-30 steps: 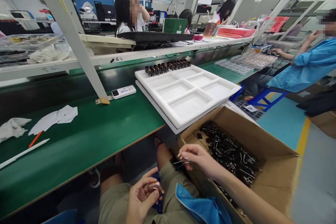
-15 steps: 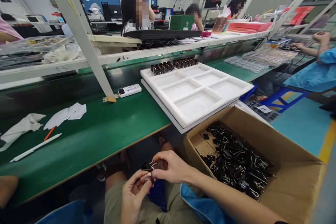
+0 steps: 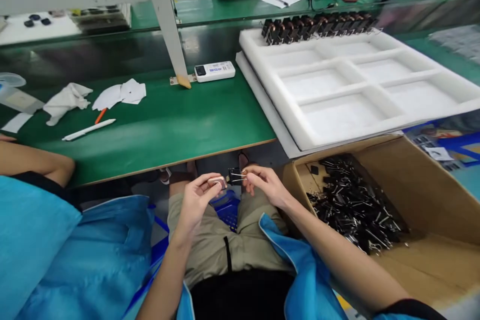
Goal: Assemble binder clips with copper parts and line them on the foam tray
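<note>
Above my lap, my left hand (image 3: pixel 198 199) pinches a small copper-coloured piece with rounded edges (image 3: pixel 218 182) between thumb and fingers. Just to its right, my right hand (image 3: pixel 265 186) grips a black binder clip (image 3: pixel 235 175) by its wire handles. The clip's black body faces the copper-coloured piece, close beside it; whether the two touch I cannot tell. To the right of my right arm, a cardboard box (image 3: pixel 431 200) holds a heap of black binder clips (image 3: pixel 356 205).
A white foam tray (image 3: pixel 339 95) with compartments lies on the green bench (image 3: pixel 180 125); a row of clipped black and copper parts (image 3: pixel 318 26) stands along its back edge. A white handheld device (image 3: pixel 215 71), crumpled paper (image 3: pixel 67 102) and a white pen (image 3: pixel 89 130) lie leftward. A co-worker's arm (image 3: pixel 37 160) rests at left.
My view has tilted down toward my lap and the bench. My hands have drawn slightly apart, so the binder clip and the copper-coloured piece now show more plainly, one in each hand.
</note>
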A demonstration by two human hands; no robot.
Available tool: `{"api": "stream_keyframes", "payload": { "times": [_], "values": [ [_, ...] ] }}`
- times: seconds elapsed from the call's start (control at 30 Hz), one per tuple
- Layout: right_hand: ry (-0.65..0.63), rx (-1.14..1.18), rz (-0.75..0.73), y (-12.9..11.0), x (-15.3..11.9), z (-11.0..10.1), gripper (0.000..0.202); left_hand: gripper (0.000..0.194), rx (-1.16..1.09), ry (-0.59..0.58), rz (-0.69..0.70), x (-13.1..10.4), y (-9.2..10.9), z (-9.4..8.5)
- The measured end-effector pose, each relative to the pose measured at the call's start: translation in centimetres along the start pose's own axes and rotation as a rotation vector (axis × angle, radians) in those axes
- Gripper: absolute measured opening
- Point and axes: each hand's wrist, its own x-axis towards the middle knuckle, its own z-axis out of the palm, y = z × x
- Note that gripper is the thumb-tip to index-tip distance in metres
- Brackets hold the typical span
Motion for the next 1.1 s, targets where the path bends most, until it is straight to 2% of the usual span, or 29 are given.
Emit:
{"api": "stream_keyframes", "payload": {
  "times": [0.13,0.37,0.6,0.73,0.8,0.87,0.9,0.93,0.97,1.03,1.07,1.1],
  "values": [
    [-0.038,0.109,0.019,0.3,0.3,0.1,0.055,0.047,-0.011,-0.003,-0.004,0.4,0.4,-0.3],
    [-0.046,0.058,-0.001,0.7,0.1,0.9,0.051,0.047,0.001,0.036,-0.008,0.7,0.4,-0.1],
    [0.001,0.022,-0.028,1.3,-0.1,1.1,0.051,0.046,0.0,0.068,-0.011,0.9,-0.3,0.1],
    [0.038,0.028,-0.024,1.6,0.2,2.0,0.052,0.047,-0.007,0.096,0.002,1.1,-0.4,0.3],
    [0.074,0.014,-0.005,1.2,-0.1,2.6,0.053,0.048,-0.003,0.094,0.002,1.2,-0.3,0.3],
    [0.072,-0.078,0.014,-0.4,-0.9,2.4,0.051,0.052,0.008,0.083,-0.007,1.1,-0.1,-0.2],
    [0.021,-0.154,0.022,-1.6,-1.6,1.7,0.049,0.054,0.01,0.076,-0.015,1.1,0.0,-0.7],
    [-0.083,-0.235,0.034,-3.0,-2.4,0.7,0.047,0.057,0.009,0.068,-0.026,1.1,0.1,-1.5],
    [-0.221,-0.303,0.054,-4.5,-3.4,-0.9,0.045,0.06,-0.002,0.063,-0.037,1.1,0.1,-2.5],
    [-0.475,-0.383,0.12,-7.1,-5.7,-5.3,0.042,0.061,-0.036,0.075,-0.066,1.2,0.0,-5.1],
    [-0.508,-0.4,0.157,-7.8,-6.9,-8.1,0.042,0.06,-0.061,0.103,-0.072,1.2,-0.2,-6.5],
    [-0.438,-0.421,0.189,-8.0,-8.0,-11.1,0.042,0.059,-0.085,0.146,-0.075,1.1,-0.4,-7.9]
  ]
}}
